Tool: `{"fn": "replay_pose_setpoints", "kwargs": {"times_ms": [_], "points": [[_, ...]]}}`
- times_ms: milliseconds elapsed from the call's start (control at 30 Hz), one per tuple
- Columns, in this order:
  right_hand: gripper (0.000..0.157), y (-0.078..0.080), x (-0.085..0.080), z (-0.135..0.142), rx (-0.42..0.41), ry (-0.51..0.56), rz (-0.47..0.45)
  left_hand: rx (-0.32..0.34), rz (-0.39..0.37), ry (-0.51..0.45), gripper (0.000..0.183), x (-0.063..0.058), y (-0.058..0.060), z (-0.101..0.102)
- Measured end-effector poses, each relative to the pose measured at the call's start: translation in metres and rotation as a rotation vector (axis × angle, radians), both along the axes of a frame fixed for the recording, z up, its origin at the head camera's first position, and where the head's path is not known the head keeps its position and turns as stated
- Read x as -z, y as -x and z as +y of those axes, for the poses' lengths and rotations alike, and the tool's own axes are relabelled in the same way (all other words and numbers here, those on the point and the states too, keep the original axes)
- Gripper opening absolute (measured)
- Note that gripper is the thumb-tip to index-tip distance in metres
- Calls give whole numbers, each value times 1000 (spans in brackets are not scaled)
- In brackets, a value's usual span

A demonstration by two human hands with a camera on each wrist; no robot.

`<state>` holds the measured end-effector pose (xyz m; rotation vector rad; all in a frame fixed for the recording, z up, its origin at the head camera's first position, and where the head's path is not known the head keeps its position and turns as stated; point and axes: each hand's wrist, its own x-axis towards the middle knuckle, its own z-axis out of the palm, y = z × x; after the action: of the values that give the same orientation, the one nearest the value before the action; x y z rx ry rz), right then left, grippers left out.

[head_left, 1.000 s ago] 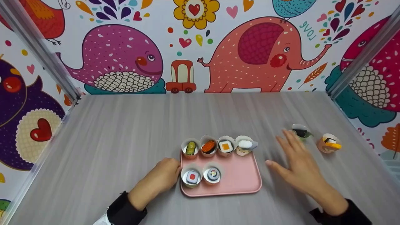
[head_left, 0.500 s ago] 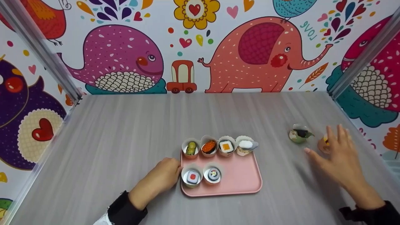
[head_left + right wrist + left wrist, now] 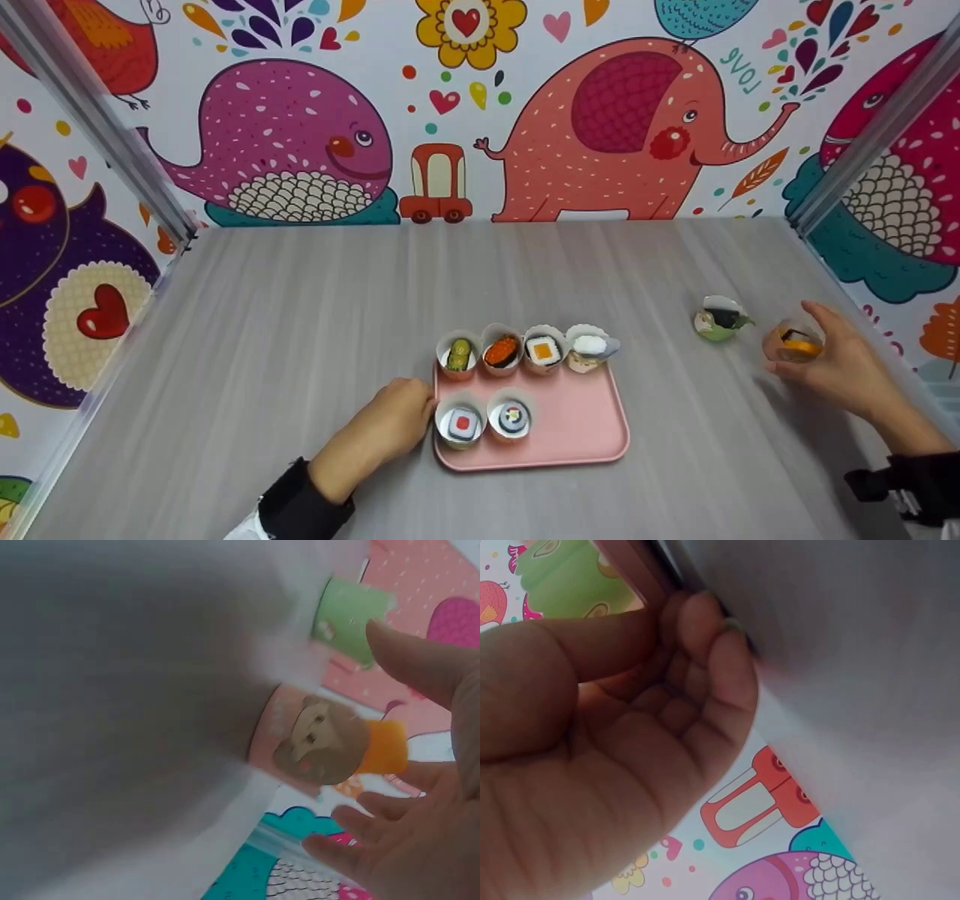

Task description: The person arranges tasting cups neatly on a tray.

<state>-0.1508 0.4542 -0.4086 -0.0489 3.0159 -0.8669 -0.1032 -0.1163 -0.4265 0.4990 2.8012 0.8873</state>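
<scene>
My left hand (image 3: 394, 420) grips the left edge of a pink tray (image 3: 577, 424); the left wrist view shows the thumb and curled fingers pinching its rim. Far to the right, my right hand (image 3: 855, 367) is spread around a pink paper cup (image 3: 281, 742) with a bear's face, which holds an orange-topped toy sushi piece (image 3: 801, 349). In the right wrist view the thumb and fingers stand apart from the cup wall. Beside it is a green paper cup (image 3: 716, 331) with a dark sushi piece inside.
On the tray, several paper cups with toy sushi stand in a back row, among them a cup with orange roe (image 3: 501, 351). Two more, including a cup with a round roll (image 3: 512, 418), stand front left. Patterned walls (image 3: 450, 112) enclose the grey table (image 3: 315, 300).
My right hand has moved right, past the green cup, and come down around the cup with the orange-topped sushi. The left hand and tray stay put.
</scene>
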Motion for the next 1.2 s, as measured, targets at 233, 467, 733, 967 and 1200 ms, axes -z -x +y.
{"fn": "replay_pose_setpoints", "kwargs": {"times_ms": [233, 467, 733, 967, 1200], "points": [[108, 10, 2, 16, -23, 53, -116, -3, -8, 13, 31, -1, 1, 1], [109, 14, 5, 21, -47, 58, -154, -13, -21, 17, 29, -1, 2, 1], [108, 18, 7, 20, -42, 42, -169, -25, -37, 25, 30, -1, 1, 0], [103, 18, 12, 22, -11, 67, -178, -10, -20, 2, 30, 0, 0, 0], [100, 16, 18, 23, 15, 101, -169, 0, -8, -3, 31, 0, 0, -1]]}}
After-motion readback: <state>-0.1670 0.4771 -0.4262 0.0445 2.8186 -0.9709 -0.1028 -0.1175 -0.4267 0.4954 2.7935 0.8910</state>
